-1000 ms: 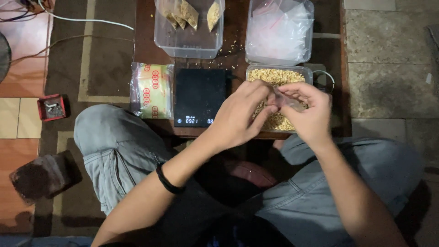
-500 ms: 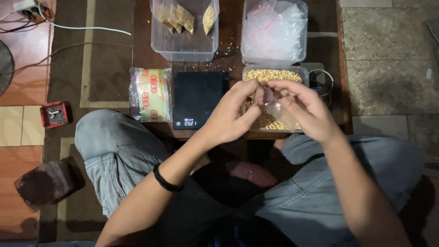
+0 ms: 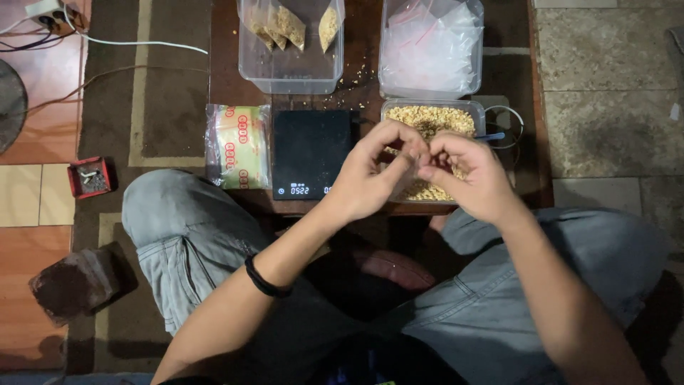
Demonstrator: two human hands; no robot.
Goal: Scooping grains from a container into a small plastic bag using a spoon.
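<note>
Above the grain tub (image 3: 432, 116), both hands pinch a small clear bag (image 3: 407, 170).

We saw a dim, warm-toned scene lit from above, brightest on the clear plastic tubs (image 3: 291, 68). Deep shadow filled the lap, and the hands looked slightly soft.

scale (image 3: 310, 150) left of grain tub (image 3: 430, 116) | hands (image 3: 427, 171) above tub

Just one head-mounted cam here, looking pretty much straight down from above the sitter's lap. It sits close over the low wooden table (image 3: 370, 85), with floor tiles at the edges.
</note>
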